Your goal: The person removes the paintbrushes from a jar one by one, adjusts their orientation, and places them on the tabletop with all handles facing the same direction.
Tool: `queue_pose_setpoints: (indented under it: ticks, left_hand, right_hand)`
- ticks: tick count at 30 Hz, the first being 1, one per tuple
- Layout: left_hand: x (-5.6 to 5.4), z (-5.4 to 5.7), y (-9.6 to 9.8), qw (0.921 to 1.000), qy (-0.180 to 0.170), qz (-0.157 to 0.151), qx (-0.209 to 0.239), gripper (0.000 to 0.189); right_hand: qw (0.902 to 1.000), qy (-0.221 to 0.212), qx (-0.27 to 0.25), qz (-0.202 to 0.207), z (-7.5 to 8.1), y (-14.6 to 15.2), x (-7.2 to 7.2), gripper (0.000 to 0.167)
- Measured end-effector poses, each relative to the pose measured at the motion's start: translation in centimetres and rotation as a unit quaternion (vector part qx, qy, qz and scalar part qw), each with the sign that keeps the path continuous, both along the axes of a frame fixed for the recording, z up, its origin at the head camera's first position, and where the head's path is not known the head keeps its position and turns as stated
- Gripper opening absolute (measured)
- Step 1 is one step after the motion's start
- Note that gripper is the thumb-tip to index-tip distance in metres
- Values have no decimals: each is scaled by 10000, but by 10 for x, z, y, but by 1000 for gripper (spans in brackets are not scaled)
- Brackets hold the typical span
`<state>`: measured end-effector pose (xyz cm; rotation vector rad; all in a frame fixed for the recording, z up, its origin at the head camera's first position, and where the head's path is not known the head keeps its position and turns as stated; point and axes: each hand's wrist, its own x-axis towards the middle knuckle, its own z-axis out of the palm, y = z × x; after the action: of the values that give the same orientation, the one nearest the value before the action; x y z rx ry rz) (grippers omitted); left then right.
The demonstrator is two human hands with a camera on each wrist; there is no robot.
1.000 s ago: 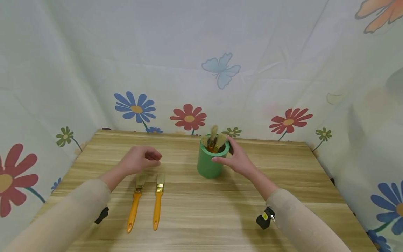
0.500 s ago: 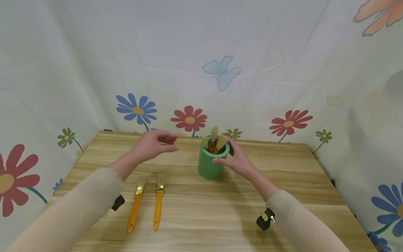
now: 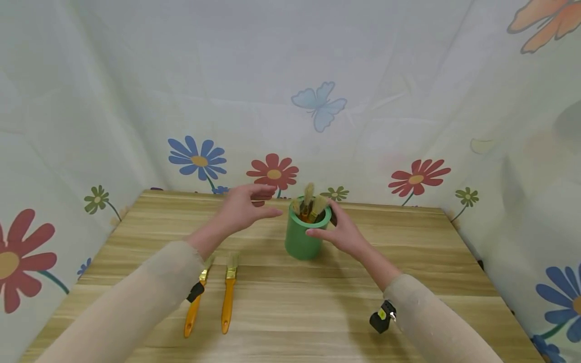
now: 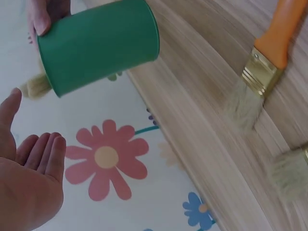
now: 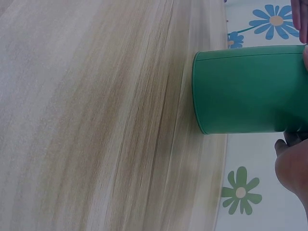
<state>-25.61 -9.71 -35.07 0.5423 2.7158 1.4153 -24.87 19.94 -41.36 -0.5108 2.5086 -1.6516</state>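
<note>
At the green cup's (image 3: 300, 243) three o'clock the right hand (image 3: 346, 231) grips it; the left hand (image 3: 242, 206) hovers at ten, fingers parted; two brushes (image 3: 228, 300) lie at eight.

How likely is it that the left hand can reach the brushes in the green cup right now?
Probably yes: the left hand is empty and beside the green cup, the brushes poke out above it, and the right hand grips its opposite side.

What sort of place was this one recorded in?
Probably a makeshift recording booth: white flower-printed fabric backdrop hangs behind and on both sides of a light wood-grained tabletop, and a small black device sits at each beige sleeve.
</note>
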Motion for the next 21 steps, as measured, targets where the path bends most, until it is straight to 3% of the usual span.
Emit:
queue_pose_setpoints:
  ticks: [13, 21]
  left_hand:
    - [9, -8, 40, 9987, 447, 186, -126, 57]
    - [12, -10, 57, 9938, 925, 342, -517, 51]
  right_hand:
    - [10000, 9, -5, -11, -1, 2, 1, 91]
    - [10000, 12, -41, -20, -2, 2, 0, 90]
